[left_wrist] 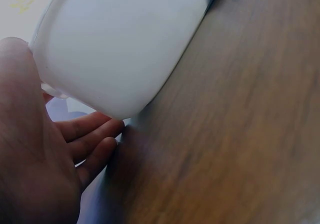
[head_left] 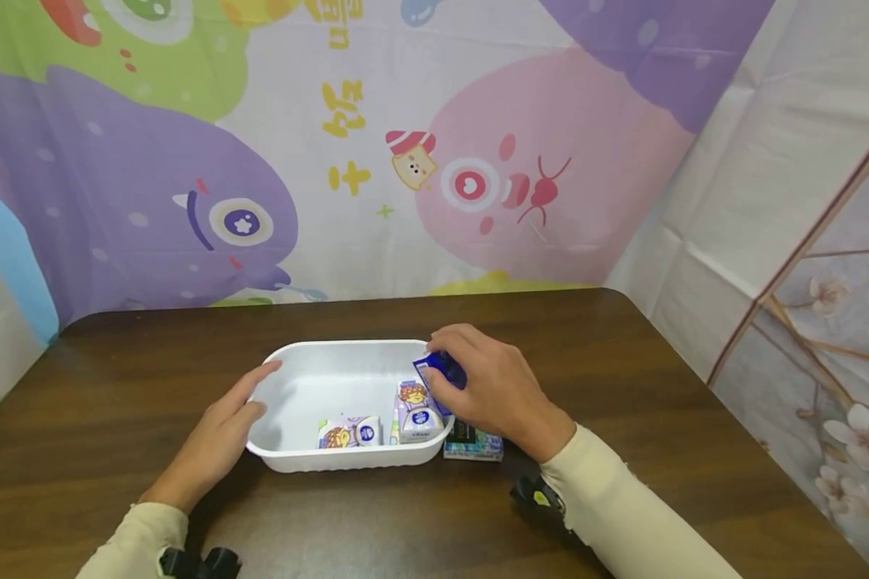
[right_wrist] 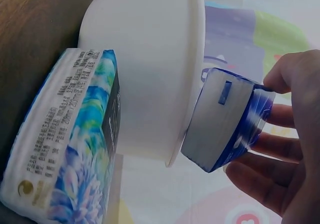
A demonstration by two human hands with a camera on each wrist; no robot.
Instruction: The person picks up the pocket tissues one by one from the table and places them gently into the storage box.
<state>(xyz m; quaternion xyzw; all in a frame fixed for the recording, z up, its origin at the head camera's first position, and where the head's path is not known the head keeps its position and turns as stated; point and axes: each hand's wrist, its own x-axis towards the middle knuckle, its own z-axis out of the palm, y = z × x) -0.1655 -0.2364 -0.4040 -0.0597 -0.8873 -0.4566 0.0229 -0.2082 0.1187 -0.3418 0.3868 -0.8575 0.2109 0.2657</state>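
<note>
A white plastic tray sits on the table. My left hand holds its left end, with the thumb at the rim; in the left wrist view the other fingers lie around the tray's corner. My right hand grips a dark blue tissue pack above the tray's right rim. The right wrist view shows the blue pack tilted, its white side facing the camera. Inside the tray are two cartoon-printed tissue packs: one lying near the front wall, one at the right end.
A tissue pack with a blue floral print lies against the tray's right outer side, partly under my right hand. The brown wooden table meets a cartoon-printed cloth at the back. A pale flowered cloth hangs at the right.
</note>
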